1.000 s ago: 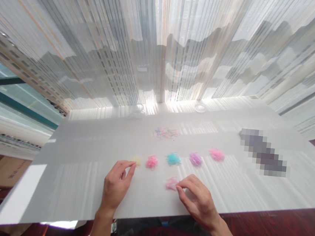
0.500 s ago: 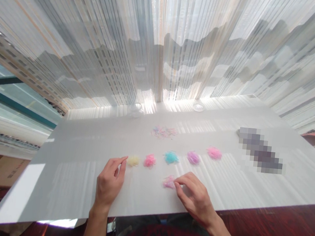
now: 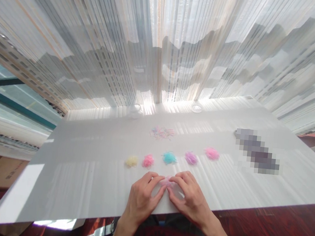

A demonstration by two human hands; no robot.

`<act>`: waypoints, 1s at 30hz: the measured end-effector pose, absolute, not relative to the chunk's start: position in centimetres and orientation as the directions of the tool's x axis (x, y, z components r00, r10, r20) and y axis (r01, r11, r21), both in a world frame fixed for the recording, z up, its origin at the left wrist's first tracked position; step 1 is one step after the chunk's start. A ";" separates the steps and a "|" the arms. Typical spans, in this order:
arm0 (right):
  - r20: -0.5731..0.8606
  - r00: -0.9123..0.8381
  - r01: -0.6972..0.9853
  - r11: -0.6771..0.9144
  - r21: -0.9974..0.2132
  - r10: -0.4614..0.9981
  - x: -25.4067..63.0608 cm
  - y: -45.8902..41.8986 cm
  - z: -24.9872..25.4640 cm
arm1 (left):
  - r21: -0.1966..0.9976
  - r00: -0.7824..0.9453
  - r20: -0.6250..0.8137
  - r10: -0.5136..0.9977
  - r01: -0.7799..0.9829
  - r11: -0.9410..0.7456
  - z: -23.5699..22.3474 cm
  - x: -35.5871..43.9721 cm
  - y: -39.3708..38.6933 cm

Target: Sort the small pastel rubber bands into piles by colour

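Low at the table's front, a small pile of thin pink and purple strands [image 3: 167,182] lies between my two hands. My left hand [image 3: 145,193] curls in from the left, thumb and forefinger closed in on the pile. From the other side, my right hand [image 3: 190,195] does the same. The fingertips of both hands almost meet over the strands and partly hide them. Just beyond sits a row of similar piles: yellow [image 3: 131,161], coral pink [image 3: 148,161], turquoise [image 3: 169,157], purple [image 3: 191,158] and pink [image 3: 212,153].
A loose mixed-colour scatter of strands [image 3: 162,133] lies farther back on the white table [image 3: 84,185]. Two clear round dishes [image 3: 196,108] stand near the curtain [image 3: 146,57]. A pixelated dark object [image 3: 257,151] is at the right. A cardboard box [image 3: 1,173] is at the lower left.
My left hand has moved right, from beside the yellow pile to the pink and purple strands. My right hand has shifted slightly left, onto the same strands.
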State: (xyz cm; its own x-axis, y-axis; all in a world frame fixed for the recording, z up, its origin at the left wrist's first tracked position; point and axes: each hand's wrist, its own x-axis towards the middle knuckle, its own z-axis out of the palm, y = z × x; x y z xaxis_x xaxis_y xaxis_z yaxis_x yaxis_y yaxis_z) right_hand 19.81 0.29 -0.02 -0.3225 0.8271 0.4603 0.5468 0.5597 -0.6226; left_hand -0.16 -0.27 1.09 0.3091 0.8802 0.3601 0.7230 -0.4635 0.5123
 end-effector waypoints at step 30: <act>0.447 -0.128 0.320 0.463 -0.827 0.885 20.8 0.4 1.0 | 0.698 0.240 0.387 0.890 0.555 -0.453 1.4 1.1 -0.9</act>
State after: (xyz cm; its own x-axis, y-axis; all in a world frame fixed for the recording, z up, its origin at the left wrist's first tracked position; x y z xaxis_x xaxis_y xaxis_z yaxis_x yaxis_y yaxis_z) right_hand 20.79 0.38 0.96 -0.1283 0.8854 0.4467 0.3197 0.4633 -0.8265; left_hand 1.13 -0.90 1.45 0.2405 0.8903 0.3867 0.5548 -0.4529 0.6979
